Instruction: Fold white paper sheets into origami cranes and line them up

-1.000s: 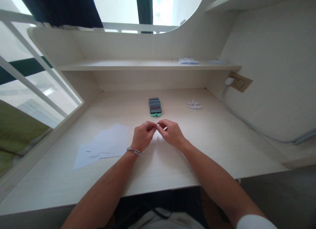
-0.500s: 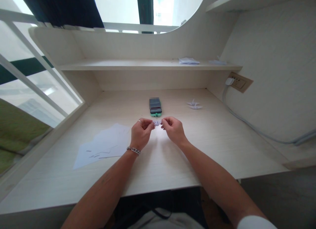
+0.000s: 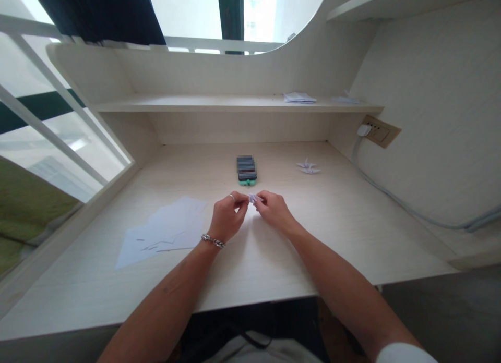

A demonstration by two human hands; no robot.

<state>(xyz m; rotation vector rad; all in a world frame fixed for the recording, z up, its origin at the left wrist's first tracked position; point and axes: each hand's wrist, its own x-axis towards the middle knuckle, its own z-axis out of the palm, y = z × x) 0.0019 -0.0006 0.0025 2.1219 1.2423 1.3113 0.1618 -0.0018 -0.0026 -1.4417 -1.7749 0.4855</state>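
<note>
Between my hands, just above the desk, is a small white paper crane [image 3: 253, 198], partly covered by fingers. My right hand [image 3: 274, 210] pinches its right side between thumb and fingertips. My left hand [image 3: 228, 217], with a ring and a chain bracelet, is closed in a pinch at its left edge. Two more folded paper cranes [image 3: 308, 167] rest close together on the desk, beyond my right hand. A phone [image 3: 247, 170] with a green lower edge, its screen blurred, lies just beyond the hands.
Loose white paper sheets [image 3: 164, 227] with dark marks or slits lie left of my left hand. A shelf [image 3: 219, 103] runs along the back and carries folded paper [image 3: 299, 97]. On the right wall, a cable [image 3: 376, 181] hangs from a socket [image 3: 381, 131].
Both hands have come slightly nearer to me, the left also shifting right. The paper crane has turned between the fingertips, and the left fingers now grip less of it.
</note>
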